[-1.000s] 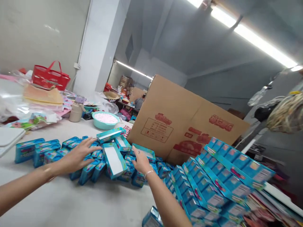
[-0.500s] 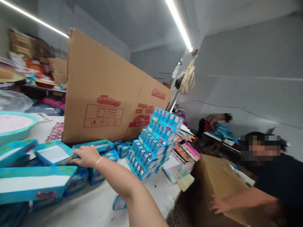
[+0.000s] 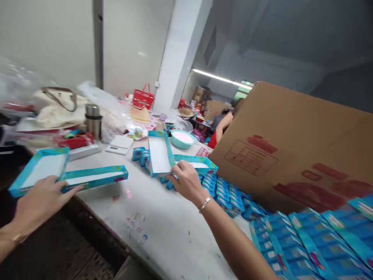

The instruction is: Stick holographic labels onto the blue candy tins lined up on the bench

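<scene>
Left hand point(image 3: 39, 202), lower left, grips two blue trays point(image 3: 99, 182) at adjoining edges, probably to manage both; right hand point(image 3: 189, 182), mid-frame, pinches tilted tray point(image 3: 160, 155) by near corner, seemingly for steering.

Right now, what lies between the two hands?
In the head view, a blue tray at the left hand, tabletop bearing a pink piece, then blue boxes near the right hand.

A second ago my left hand point(image 3: 43, 198) was bare over the small boxes point(image 3: 227, 194); now it holds two blue trays point(image 3: 46, 167) beside the worktop point(image 3: 163, 229). My right hand point(image 3: 188, 182) now grips another tray point(image 3: 159, 155) by its corner. A steel thermos point(image 3: 93, 121) and cream bag point(image 3: 60, 107) have come into view.
</scene>
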A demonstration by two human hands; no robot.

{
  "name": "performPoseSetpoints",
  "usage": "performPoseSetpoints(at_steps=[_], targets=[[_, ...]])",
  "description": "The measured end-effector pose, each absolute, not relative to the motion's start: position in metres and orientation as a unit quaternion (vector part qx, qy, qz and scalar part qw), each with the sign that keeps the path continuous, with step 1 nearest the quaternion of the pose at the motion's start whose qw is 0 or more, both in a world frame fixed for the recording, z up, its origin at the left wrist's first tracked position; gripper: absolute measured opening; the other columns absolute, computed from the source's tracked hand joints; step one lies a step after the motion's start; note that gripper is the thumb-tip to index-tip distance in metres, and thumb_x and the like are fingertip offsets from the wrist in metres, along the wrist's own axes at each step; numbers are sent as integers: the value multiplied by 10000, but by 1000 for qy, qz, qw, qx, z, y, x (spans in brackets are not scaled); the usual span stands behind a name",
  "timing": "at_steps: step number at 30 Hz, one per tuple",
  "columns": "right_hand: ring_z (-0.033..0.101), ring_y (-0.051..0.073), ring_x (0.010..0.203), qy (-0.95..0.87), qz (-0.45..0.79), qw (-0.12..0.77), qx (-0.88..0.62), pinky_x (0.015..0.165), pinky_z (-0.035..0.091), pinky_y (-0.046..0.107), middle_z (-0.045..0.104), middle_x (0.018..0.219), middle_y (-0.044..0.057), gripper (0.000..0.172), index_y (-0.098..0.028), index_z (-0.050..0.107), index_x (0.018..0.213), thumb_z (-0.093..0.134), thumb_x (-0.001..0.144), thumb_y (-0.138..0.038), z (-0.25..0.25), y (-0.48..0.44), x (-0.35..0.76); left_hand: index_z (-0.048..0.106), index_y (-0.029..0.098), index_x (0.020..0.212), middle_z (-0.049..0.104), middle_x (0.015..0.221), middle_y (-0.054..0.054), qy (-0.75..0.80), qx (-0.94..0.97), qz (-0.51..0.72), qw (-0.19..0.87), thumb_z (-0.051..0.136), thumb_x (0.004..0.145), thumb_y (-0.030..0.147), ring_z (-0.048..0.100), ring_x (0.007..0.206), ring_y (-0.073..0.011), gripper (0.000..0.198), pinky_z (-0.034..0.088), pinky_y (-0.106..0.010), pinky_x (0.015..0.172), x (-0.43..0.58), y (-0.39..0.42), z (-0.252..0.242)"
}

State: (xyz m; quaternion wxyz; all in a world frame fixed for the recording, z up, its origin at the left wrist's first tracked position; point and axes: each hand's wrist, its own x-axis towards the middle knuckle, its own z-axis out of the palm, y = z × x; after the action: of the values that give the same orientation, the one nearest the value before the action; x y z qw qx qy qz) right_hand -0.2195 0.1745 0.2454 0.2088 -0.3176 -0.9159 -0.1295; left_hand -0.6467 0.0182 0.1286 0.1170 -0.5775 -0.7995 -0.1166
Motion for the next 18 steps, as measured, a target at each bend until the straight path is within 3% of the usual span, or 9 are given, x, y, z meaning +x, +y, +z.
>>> performPoseSetpoints(at_steps=[4,8,12,16,18], targets=[[563,281,965,-934,-134,148,-296,794,439,387,624,1021,127,305,-177,687,1018,608,994,-471,220,159,-324,735,87,910,628,1002,-160,-823,-545,-62,146,366,1029,452,569,1062,-338,532,493,-424,939,-645,36,114],[599,287,997,-942,-107,123,-293,817,482,405,641,1024,143,288,-158,682,1012,637,975,-440,183,165,-404,702,72,1204,620,1089,-200,-830,-531,-76,155,326,1024,315,564,1086,-363,483,520,-405,816,-633,53,89],[640,307,1020,-948,-63,106,-295,822,525,440,666,1056,156,305,-132,677,1043,617,986,-426,153,176,-465,430,138,1545,608,1078,-161,-837,-515,-129,132,258,1010,207,583,1077,-338,566,531,-404,788,-628,37,65],[667,314,1019,-949,-36,94,-300,790,552,429,683,1085,142,347,-132,645,1122,614,984,-449,133,182,-507,140,167,1640,600,1093,-137,-833,-472,-237,167,217,1041,339,571,1128,-359,628,533,-463,826,-637,11,65],[673,301,1008,-952,-28,98,-289,779,554,418,683,1115,132,409,-145,561,1282,631,972,-403,129,178,-515,203,199,1626,594,1031,-115,-818,-475,-256,199,227,1042,385,578,1079,-360,613,513,-487,909,-649,7,73]])
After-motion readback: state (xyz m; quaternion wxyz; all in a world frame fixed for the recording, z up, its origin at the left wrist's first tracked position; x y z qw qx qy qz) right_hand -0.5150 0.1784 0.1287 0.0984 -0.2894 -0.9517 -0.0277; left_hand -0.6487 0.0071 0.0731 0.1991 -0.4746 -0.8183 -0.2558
